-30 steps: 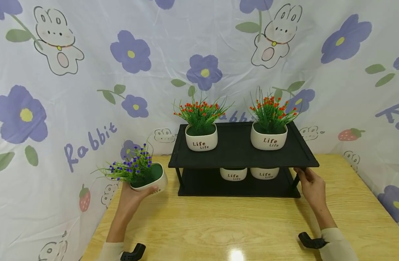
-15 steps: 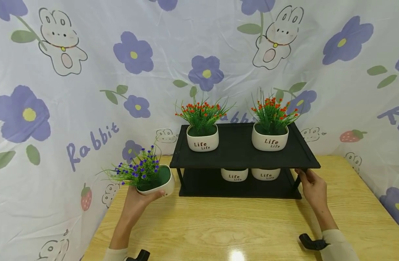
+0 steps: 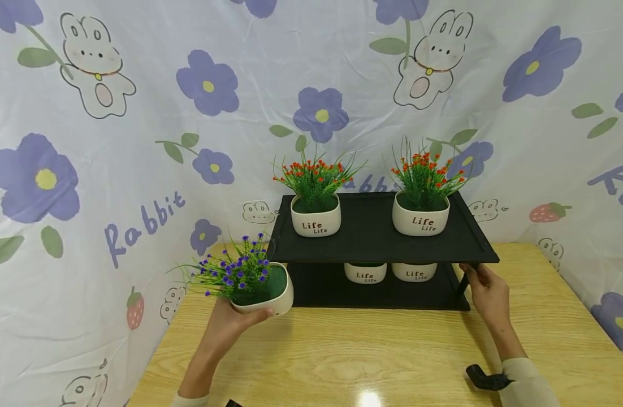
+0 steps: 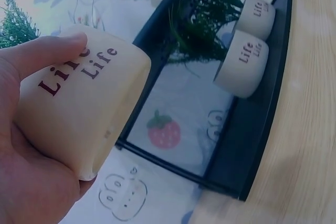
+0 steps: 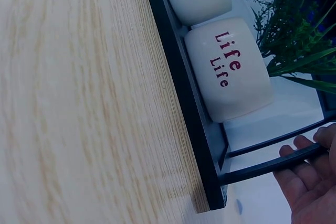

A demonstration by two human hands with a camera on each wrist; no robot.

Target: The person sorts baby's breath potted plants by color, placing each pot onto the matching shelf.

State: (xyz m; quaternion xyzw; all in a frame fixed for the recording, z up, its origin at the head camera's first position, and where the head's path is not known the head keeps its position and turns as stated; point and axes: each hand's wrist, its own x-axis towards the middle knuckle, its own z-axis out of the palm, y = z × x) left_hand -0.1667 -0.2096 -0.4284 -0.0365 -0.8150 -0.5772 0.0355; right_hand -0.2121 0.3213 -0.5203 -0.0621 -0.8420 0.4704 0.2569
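My left hand [image 3: 225, 330] grips a white pot [image 4: 86, 98] lettered "Life" by its side, thumb across the front. This flowerpot leans left and holds artificial blue-purple flowers [image 3: 240, 271]. It is just in front of the left end of a black two-tier shelf [image 3: 362, 240], clear of the tabletop. At the shelf's front right corner, my right hand [image 3: 489, 294] holds the upright post [image 5: 262, 171], fingers curled behind it. Two red-flowered pots, a left one [image 3: 315, 217] and a right one [image 3: 420, 215], stand on the upper tier.
Two more white pots, a left one [image 3: 365, 273] and a right one [image 3: 414, 271], sit side by side on the lower tier, their plants mostly hidden by the upper board. The shelf stands on a wooden table [image 3: 342, 356] before a printed cloth backdrop [image 3: 271, 51].
My left hand has carried the blue-purple flowerpot rightward and slightly down, toward the shelf's left end. My right hand has stayed on the post. The shelf has not moved.
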